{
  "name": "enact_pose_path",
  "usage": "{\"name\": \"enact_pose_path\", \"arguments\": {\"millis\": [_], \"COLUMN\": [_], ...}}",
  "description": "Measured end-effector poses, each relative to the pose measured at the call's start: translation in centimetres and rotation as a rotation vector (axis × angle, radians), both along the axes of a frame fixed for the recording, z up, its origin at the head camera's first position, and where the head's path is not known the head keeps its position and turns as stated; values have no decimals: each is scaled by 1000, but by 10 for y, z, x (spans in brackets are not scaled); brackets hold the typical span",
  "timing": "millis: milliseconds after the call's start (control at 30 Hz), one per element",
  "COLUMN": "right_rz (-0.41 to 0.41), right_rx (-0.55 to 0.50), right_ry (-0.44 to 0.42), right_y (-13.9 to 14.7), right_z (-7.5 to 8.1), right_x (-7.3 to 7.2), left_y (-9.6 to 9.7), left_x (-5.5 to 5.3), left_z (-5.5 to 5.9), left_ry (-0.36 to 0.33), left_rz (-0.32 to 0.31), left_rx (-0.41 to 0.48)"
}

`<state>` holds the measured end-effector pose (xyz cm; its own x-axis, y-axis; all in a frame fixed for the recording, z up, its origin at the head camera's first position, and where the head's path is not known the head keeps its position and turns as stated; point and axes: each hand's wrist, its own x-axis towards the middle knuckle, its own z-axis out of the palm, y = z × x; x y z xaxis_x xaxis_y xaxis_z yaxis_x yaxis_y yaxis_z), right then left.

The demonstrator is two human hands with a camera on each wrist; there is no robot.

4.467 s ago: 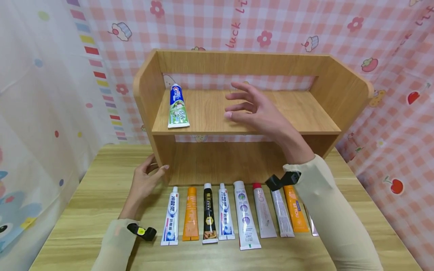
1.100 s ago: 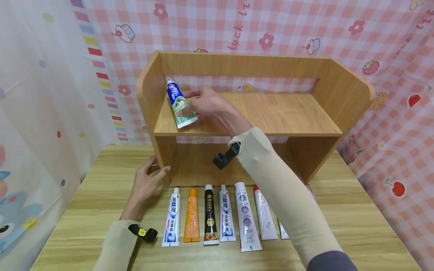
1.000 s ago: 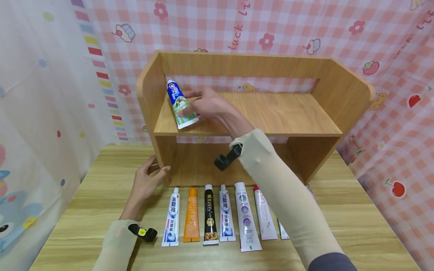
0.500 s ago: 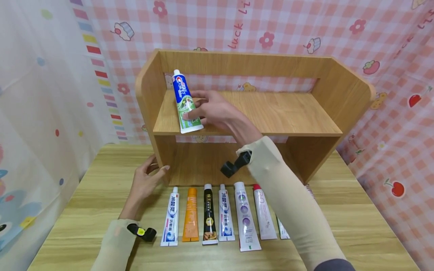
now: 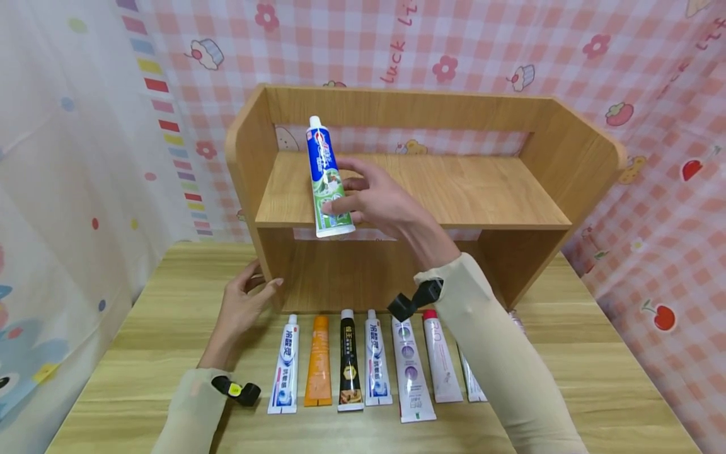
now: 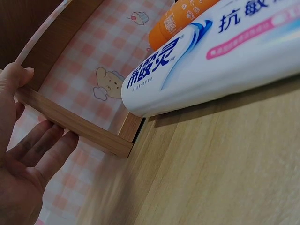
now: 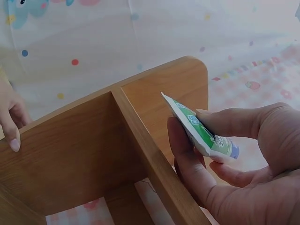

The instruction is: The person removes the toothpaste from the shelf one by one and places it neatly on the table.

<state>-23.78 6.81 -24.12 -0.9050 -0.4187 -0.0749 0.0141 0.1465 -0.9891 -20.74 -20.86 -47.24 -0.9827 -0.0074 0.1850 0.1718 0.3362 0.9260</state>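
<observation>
My right hand (image 5: 377, 194) pinches a blue and green toothpaste tube (image 5: 326, 170) near its flat crimped end, cap pointing up. The tube hangs in front of the upper board of a wooden shelf (image 5: 488, 183). In the right wrist view the thumb (image 7: 234, 123) lies on one face of the tube and the fingers on the other. My left hand (image 5: 244, 309) grips the shelf's left side panel low down; the left wrist view has the thumb on one side of the panel edge (image 6: 75, 117) and the fingers (image 6: 47, 147) on the other.
Along the table (image 5: 142, 353) before the shelf lies a row of several toothpaste tubes: white-blue (image 5: 285, 366), orange (image 5: 319, 362), black (image 5: 349, 366), large white (image 5: 413, 378) and a red-capped one (image 5: 442, 366). The right sleeve (image 5: 499, 353) hides the row's right end.
My right hand has taken hold of the blue and green tube, lifted it off the upper board, and brought it right and toward me. The left hand stays on the side panel.
</observation>
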Motion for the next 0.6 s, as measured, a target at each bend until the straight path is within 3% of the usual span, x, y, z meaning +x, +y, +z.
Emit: {"name": "enact_pose_path", "arguments": {"millis": [600], "right_rz": [-16], "right_rx": [-12], "right_ry": [177], "right_y": [39], "right_z": [-16], "right_x": [38], "left_y": [0], "left_x": [-1], "left_z": [-1], "left_ry": [7], "left_rz": [-6], "left_rx": [24]}}
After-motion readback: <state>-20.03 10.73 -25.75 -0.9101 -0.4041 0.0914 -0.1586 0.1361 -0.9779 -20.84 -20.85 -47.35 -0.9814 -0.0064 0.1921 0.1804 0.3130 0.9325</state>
